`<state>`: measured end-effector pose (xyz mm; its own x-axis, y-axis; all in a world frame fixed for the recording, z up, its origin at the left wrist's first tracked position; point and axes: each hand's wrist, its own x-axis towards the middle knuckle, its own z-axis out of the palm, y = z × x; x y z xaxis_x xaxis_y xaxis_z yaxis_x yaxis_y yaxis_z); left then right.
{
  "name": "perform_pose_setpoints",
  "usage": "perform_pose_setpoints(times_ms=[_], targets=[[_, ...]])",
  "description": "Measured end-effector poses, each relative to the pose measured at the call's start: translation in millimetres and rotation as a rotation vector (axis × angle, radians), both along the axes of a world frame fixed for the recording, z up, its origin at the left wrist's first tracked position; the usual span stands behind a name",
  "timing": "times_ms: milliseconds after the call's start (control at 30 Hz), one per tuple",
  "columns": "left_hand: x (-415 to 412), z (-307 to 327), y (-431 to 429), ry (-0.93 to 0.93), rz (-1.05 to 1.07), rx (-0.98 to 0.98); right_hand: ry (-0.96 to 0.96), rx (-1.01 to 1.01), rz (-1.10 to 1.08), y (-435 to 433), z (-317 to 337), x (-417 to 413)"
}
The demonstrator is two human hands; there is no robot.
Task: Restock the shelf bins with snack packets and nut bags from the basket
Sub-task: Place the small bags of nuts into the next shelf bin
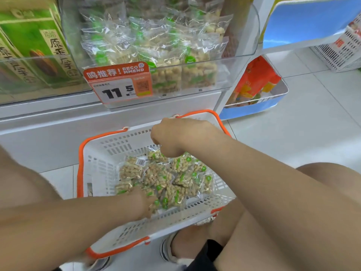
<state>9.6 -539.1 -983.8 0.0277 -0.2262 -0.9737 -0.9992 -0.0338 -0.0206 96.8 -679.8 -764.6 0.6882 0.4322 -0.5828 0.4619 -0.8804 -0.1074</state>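
A white basket (101, 163) with orange handles sits on the floor before the shelf, holding several clear snack packets (166, 178) of pale puffed pieces with green labels. My left hand (141, 203) reaches into the near side of the pile; its fingertips are blurred among the packets. My right hand (173, 136) hovers over the basket's far end, fingers curled down and pinching the clear edge of a top packet (156, 154). Above, a clear shelf bin (230, 63) holds several of the same packets (148, 42).
An orange price tag (119, 83) reading 11.5 hangs on the bin's front. Green boxes (29, 45) fill the bin to the left. A blue side rack (273, 102) with orange bags stands to the right. My knees and shoes crowd the basket's near side.
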Motion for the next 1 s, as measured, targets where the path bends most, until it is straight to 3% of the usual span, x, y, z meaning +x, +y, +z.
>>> perform_pose_setpoints(times_ms=[100, 267, 533, 800, 900, 1000], targets=[[6, 1, 1, -0.072, -0.014, -0.066, -0.007, -0.005, 0.002, -1, 0, 2], [24, 18, 2, -0.074, 0.168, -0.35, -0.02, -0.019, -0.02, -2, 4, 3], [40, 69, -7, -0.064, 0.696, -0.538, -0.008, 0.004, -0.053, -4, 16, 4], [70, 167, -25, -0.098, 1.304, -1.13, -0.02, -0.104, -0.151, -22, 31, 4], [70, 199, -34, -0.068, 1.509, -1.303, 0.089, -0.028, -0.206, -30, 40, 3], [74, 217, -40, -0.215, 1.62, -1.41, 0.165, 0.145, -0.286, -34, 50, 3]])
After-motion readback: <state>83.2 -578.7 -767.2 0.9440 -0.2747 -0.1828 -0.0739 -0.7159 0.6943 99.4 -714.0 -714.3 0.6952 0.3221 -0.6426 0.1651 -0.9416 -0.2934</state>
